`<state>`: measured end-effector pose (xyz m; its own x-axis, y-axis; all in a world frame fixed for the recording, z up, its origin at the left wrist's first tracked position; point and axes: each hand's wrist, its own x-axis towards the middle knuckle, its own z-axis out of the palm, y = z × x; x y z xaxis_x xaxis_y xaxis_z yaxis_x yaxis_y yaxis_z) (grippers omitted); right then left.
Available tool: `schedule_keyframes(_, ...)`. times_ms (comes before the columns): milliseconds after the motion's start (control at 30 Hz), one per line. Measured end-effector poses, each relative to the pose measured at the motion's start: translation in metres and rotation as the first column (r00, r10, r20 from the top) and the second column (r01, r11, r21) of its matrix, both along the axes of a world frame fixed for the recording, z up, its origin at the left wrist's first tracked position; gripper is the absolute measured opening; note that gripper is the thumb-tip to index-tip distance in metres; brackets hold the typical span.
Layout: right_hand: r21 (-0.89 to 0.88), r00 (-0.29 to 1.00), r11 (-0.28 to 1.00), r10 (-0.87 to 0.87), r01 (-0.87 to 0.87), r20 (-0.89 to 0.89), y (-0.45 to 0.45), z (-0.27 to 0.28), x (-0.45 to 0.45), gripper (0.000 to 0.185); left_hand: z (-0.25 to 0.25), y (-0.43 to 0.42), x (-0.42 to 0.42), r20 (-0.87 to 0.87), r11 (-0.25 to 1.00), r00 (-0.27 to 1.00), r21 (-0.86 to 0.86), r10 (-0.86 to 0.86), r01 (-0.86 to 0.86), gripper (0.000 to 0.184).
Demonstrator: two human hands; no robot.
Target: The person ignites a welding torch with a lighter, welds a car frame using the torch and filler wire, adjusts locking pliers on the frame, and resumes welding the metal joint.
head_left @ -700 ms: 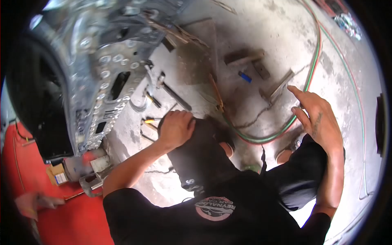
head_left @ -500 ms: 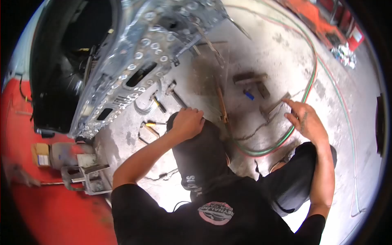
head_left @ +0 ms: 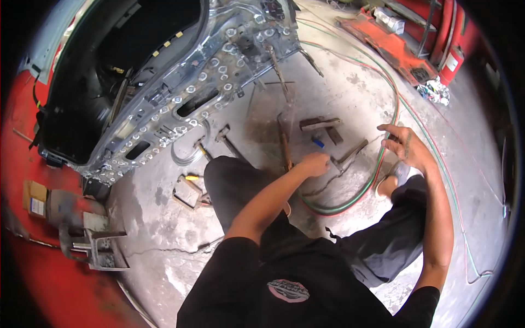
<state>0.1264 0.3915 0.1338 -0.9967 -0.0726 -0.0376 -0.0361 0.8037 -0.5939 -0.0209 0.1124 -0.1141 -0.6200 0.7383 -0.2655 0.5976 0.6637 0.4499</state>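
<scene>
My left hand point(head_left: 315, 164) is closed with its fingers curled, low over the floor just left of a dark tool point(head_left: 353, 153) lying on the concrete. No object shows in it. Its fingertips are partly hidden. My right hand point(head_left: 406, 145) hovers beside the green and red hoses point(head_left: 392, 117), index finger stretched out and thumb apart, holding nothing. Beyond my left hand lie a small blue object point(head_left: 318, 142) and dark angled blocks point(head_left: 320, 125). A hammer point(head_left: 230, 143) rests on the floor near my knee.
A bare metal car body point(head_left: 219, 71) stands at upper left. Yellow-handled tools point(head_left: 191, 177) lie below it. At lower left is a metal bracket point(head_left: 102, 249) by a red surface point(head_left: 41, 273). A red fire extinguisher point(head_left: 451, 64) stands at upper right. A rusty bar point(head_left: 285, 143) lies centrally.
My left hand has left my knee and moved right, over the floor near the dark tool. My right hand stays raised with fingers apart. The view has shifted, showing more of the car body.
</scene>
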Motion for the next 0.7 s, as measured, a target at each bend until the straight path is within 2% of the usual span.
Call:
schedule_keyframes(100, -0.099, 0.996, 0.992, -0.084, 0.084, -0.004, 0.017, -0.025, 0.001, 0.042, -0.043, 0.005, -0.006, 0.071, 0.999, 0.997, -0.018, 0.036, -0.035, 0.035)
schedule_keyframes(133, -0.116, 0.992, 0.985, -0.125, 0.126, 0.014, 0.020, -0.035, 0.002, 0.042, -0.064, 0.000, -0.010, 0.070, 0.993, 0.991, -0.044, 0.116, -0.113, 0.036)
schedule_keyframes(167, -0.209, 0.981, 0.959, -0.183, 0.192, 0.060, 0.025, -0.047, -0.002, 0.042, -0.087, -0.004, -0.016, 0.067, 0.980, 0.979, -0.072, 0.192, -0.187, 0.037)
schedule_keyframes(233, 0.023, 0.981, 0.984, -0.176, 0.175, 0.079, 0.035, -0.068, -0.003, 0.042, -0.121, -0.022, -0.045, 0.026, 0.960, 0.980, -0.209, 0.197, -0.187, 0.033)
schedule_keyframes(267, 0.139, 0.982, 0.977, -0.172, 0.160, 0.083, 0.039, -0.075, -0.003, 0.042, -0.162, -0.038, -0.065, -0.087, 0.949, 0.980, -0.249, 0.180, -0.196, 0.038)
schedule_keyframes(300, 0.113, 0.980, 0.981, -0.167, 0.155, 0.108, 0.037, -0.074, -0.005, 0.043, -0.200, -0.052, -0.082, -0.204, 0.936, 0.967, -0.285, 0.152, -0.207, 0.047)
schedule_keyframes(333, 0.038, 0.984, 0.988, -0.154, 0.151, 0.087, 0.029, -0.067, -0.003, 0.043, -0.209, -0.056, -0.089, -0.243, 0.930, 0.916, -0.104, 0.319, -0.352, 0.055)
schedule_keyframes(367, -0.037, 0.989, 0.989, -0.143, 0.144, 0.041, 0.024, -0.064, -0.003, 0.044, -0.211, -0.063, -0.097, -0.264, 0.875, 0.836, 0.097, 0.482, -0.474, 0.063)
schedule_keyframes(400, -0.089, 0.995, 0.995, -0.046, 0.039, -0.083, 0.024, -0.068, -0.006, 0.045, -0.209, -0.067, -0.107, -0.249, 0.772, 0.735, 0.300, 0.631, -0.561, 0.073)
schedule_keyframes(433, -0.085, 0.998, 0.995, -0.045, 0.049, 0.048, 0.021, -0.053, -0.009, 0.047, -0.207, -0.068, -0.121, -0.211, 0.742, 0.715, 0.281, 0.666, -0.609, 0.077)
schedule_keyframes(467, -0.114, 0.998, 0.992, -0.047, 0.050, 0.030, 0.021, -0.056, -0.010, 0.045, -0.204, -0.066, -0.129, -0.167, 0.711, 0.694, 0.256, 0.700, -0.655, 0.081)
schedule_keyframes(500, -0.041, 0.996, 0.995, -0.087, 0.089, 0.030, 0.023, -0.060, -0.011, 0.045, -0.203, -0.065, -0.134, -0.119, 0.677, 0.669, 0.224, 0.733, -0.701, 0.085)
schedule_keyframes(533, 0.034, 0.992, 0.992, -0.126, 0.125, 0.030, 0.026, -0.063, -0.012, 0.045, -0.203, -0.063, -0.138, -0.157, 0.686, 0.671, 0.254, 0.725, -0.682, 0.085)
schedule_keyframes(600, 0.040, 0.987, 0.988, -0.153, 0.152, 0.040, 0.028, -0.062, -0.014, 0.046, -0.206, -0.062, -0.141, -0.226, 0.690, 0.654, 0.318, 0.722, -0.651, 0.083)
schedule_keyframes(700, 0.031, 0.992, 0.992, -0.123, 0.122, 0.024, 0.027, -0.062, -0.015, 0.051, -0.252, -0.077, -0.145, -0.430, 0.757, 0.623, 0.375, 0.653, -0.535, 0.078)
